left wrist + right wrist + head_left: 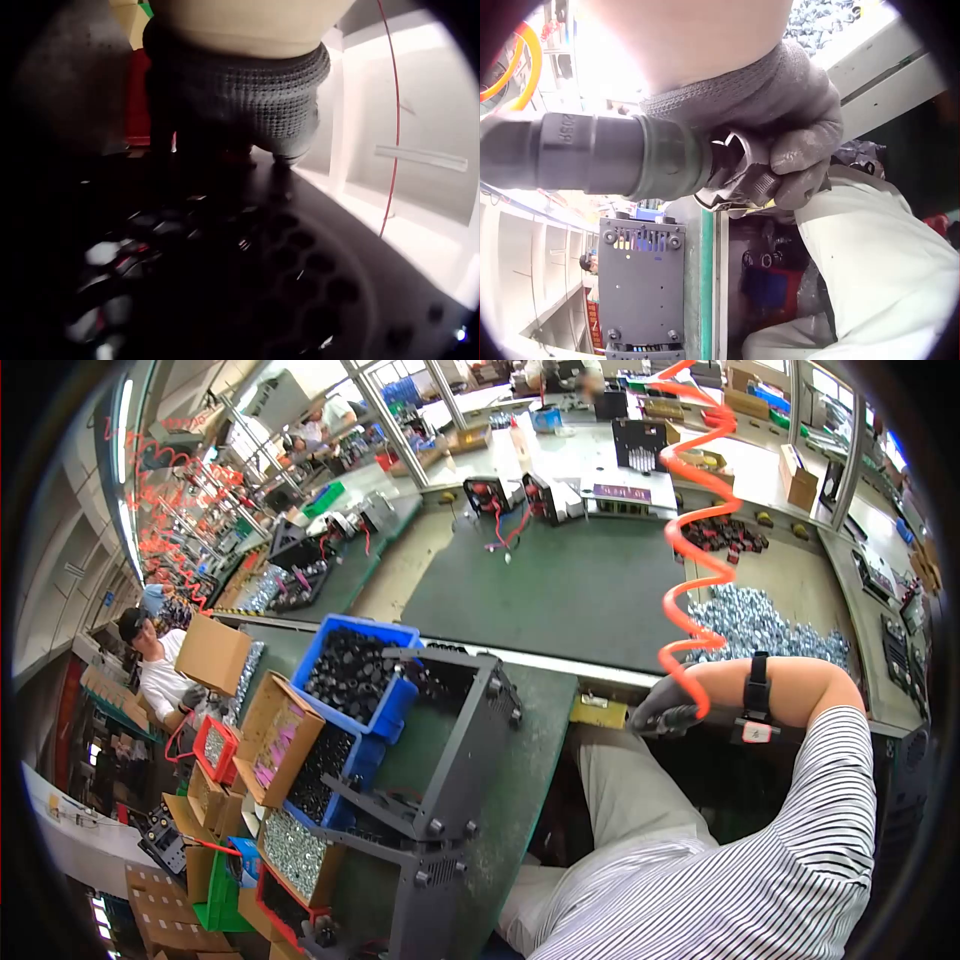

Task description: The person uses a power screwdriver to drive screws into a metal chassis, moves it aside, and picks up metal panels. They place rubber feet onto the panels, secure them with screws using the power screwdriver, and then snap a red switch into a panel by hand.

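Observation:
My gloved right hand point(665, 705) is low by my right thigh, at the lower end of the orange coiled air hose point(700, 545). In the right wrist view its fingers curl round the grip of a dark air screwdriver point(577, 154), whose thick barrel points left. Two grey metal chassis point(460, 750) stand on the green bench to the left. My gloved left hand point(255, 105) shows mostly as a knitted cuff, beside a dark panel point(315, 262) with hexagonal holes; its fingers are lost in shadow, so I cannot tell what they hold.
Blue bins point(350, 670) of black parts, a cardboard box point(278, 740) with pink pieces and a box of small metal screws point(293, 850) line the bench's far side. Ahead runs a green work surface point(550, 590), with a heap of silvery parts point(770, 625) to its right. Another person point(160, 670) is at left.

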